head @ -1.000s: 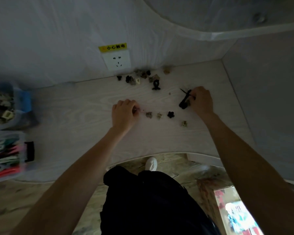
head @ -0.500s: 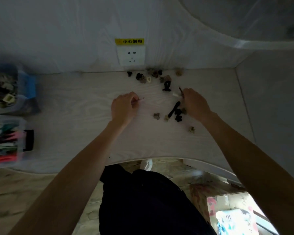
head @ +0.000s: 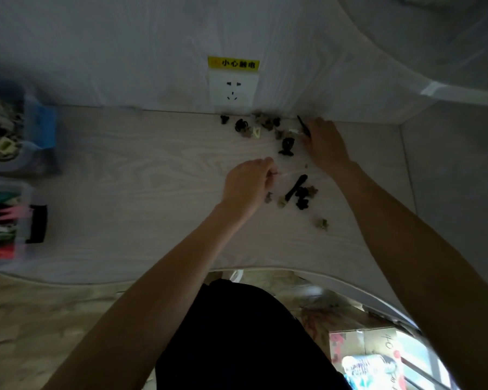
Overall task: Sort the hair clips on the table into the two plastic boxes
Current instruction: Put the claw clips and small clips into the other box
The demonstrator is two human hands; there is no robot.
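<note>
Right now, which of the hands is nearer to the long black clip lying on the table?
The left hand. It sits just to the left of the long black clip, while the right hand is farther back, near the wall.

Pale wood-grain table [head: 152, 170], black and perhaps olive hair clips [head: 286, 146], yellow label [head: 233, 63]

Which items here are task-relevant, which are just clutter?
Job:
loose clips by the wall
clips near the hands
far box
near box
left hand, pinching something small
right hand, holding a long black clip

Not job:
socket
yellow label
</note>
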